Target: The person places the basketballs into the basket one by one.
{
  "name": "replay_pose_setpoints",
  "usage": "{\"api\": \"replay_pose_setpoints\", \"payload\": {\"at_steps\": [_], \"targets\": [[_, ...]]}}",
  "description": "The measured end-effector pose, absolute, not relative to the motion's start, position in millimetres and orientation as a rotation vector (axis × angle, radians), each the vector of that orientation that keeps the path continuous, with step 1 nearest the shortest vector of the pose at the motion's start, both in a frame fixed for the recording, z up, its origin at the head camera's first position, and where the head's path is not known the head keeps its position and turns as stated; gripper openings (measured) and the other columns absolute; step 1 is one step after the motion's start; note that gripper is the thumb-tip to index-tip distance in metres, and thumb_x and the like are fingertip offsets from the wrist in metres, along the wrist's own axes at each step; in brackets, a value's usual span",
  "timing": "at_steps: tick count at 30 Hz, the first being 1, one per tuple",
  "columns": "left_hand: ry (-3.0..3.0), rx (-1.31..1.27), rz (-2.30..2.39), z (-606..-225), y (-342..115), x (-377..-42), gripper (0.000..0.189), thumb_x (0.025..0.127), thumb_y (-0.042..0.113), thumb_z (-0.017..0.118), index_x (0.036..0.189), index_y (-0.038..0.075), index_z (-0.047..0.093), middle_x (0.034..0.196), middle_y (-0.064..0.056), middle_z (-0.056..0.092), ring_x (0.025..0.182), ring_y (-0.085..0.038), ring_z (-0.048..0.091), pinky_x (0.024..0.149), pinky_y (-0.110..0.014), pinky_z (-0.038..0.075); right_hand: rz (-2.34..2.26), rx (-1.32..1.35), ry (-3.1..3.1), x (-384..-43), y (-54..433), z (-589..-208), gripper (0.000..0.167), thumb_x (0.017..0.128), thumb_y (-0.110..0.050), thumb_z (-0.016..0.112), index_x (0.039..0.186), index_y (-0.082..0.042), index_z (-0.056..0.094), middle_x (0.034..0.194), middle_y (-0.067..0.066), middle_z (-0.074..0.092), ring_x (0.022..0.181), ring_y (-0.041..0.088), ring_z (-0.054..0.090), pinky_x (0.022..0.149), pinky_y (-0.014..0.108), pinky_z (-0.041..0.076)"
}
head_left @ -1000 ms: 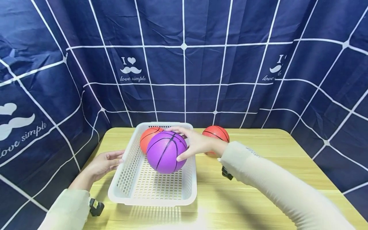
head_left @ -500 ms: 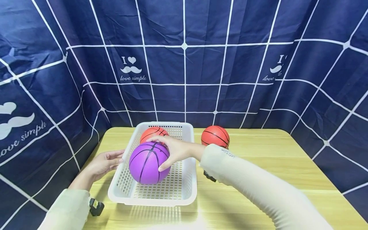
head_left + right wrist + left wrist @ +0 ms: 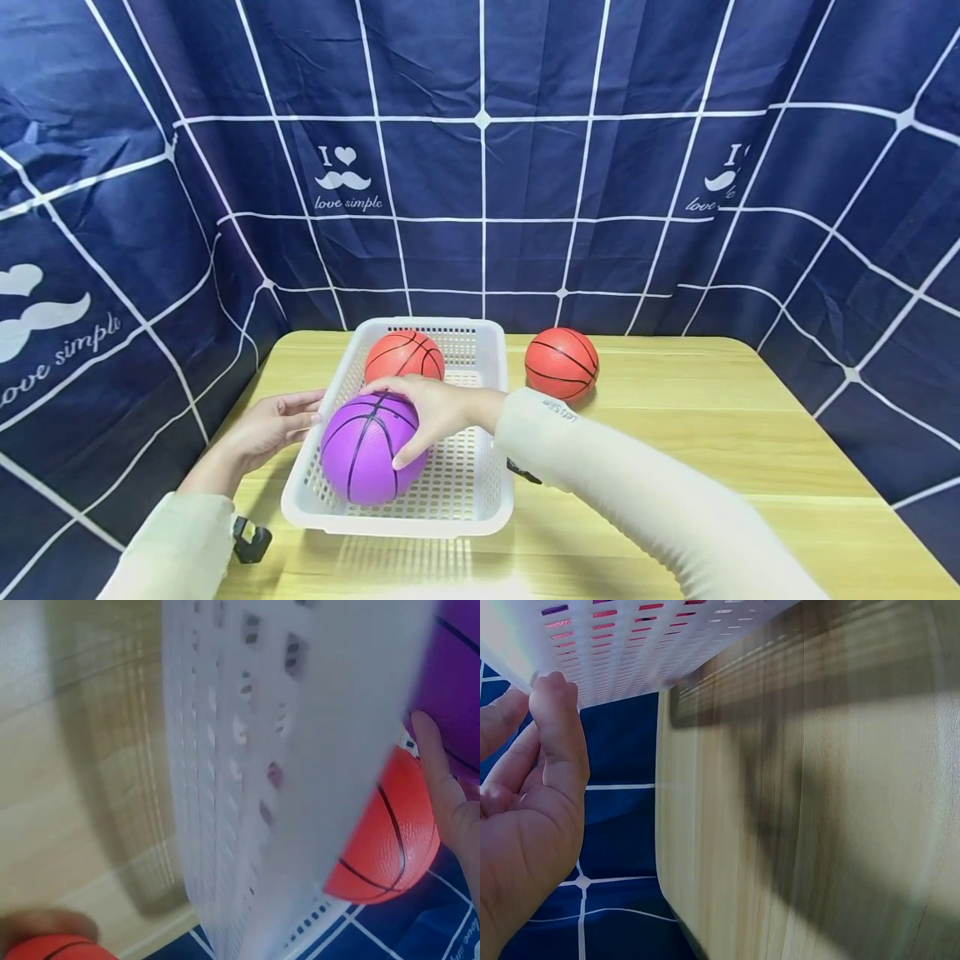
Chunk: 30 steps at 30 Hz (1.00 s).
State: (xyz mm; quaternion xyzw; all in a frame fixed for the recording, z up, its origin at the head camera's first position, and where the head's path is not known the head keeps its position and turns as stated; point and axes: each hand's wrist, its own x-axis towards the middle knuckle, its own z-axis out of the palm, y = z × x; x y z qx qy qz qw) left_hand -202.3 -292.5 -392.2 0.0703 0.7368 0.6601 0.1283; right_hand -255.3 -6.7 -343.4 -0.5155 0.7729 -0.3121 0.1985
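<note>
A white plastic basket (image 3: 495, 508) with slotted walls stands on the table. Its far part holds an orange-red toy basketball (image 3: 405, 354). At the near left of the basket, my right hand (image 3: 435, 412) grips a purple toy basketball (image 3: 367, 458), fingers over the top and thumb on the near right side. Whether this ball touches the basket floor, I cannot tell. My left hand (image 3: 273, 427) holds the basket's left rim by the fingertips; the left wrist view shows the fingers (image 3: 559, 720) at that rim.
Another red toy basketball (image 3: 562, 364) rests on the wooden table (image 3: 660, 417), right of the basket. A dark blue gridded curtain (image 3: 525, 175) surrounds the table's back and sides. The right forearm (image 3: 615, 475) crosses the basket's right rim.
My right hand has carried the purple basketball leftward, nearer to me and lower in the basket, uncovering more of the orange-red ball. My left hand has stayed at the rim.
</note>
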Motion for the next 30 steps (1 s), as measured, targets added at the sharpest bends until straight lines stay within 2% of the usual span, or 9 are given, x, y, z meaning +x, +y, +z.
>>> {"api": "replay_pose_setpoints", "payload": {"at_steps": [10, 19, 30], "targets": [[2.136, 0.200, 1.931, -395, -294, -202, 0.059, 0.095, 0.003, 0.054, 0.139, -0.020, 0.023, 0.140, -0.038, 0.029, 0.104, -0.003, 0.057, 0.090, -0.027, 0.049, -0.762, -1.463, 2.233, -252, -14, -358, 0.093, 0.065, -0.033, 0.088, 0.142, -0.023, 0.036, 0.126, -0.006, 0.050, 0.113, 0.007, 0.045, 0.092, 0.023, 0.042], [2.127, 0.273, 1.926, -397, -294, -205, 0.056, 0.096, 0.000, 0.050, 0.139, -0.021, 0.021, 0.140, -0.040, 0.027, 0.106, -0.004, 0.056, 0.090, -0.027, 0.049, -0.672, -1.387, 2.293, -249, -17, -368, 0.096, 0.064, -0.039, 0.087, 0.144, -0.030, 0.035, 0.126, -0.004, 0.049, 0.115, 0.010, 0.041, 0.094, 0.029, 0.041], [2.148, 0.236, 1.922, -398, -295, -205, 0.056, 0.096, 0.001, 0.052, 0.139, -0.020, 0.023, 0.139, -0.039, 0.030, 0.105, -0.006, 0.057, 0.089, -0.028, 0.049, -0.742, -1.329, 2.209, -247, -13, -365, 0.098, 0.068, -0.035, 0.086, 0.147, -0.026, 0.029, 0.135, -0.001, 0.044, 0.122, 0.010, 0.040, 0.097, 0.028, 0.039]]}}
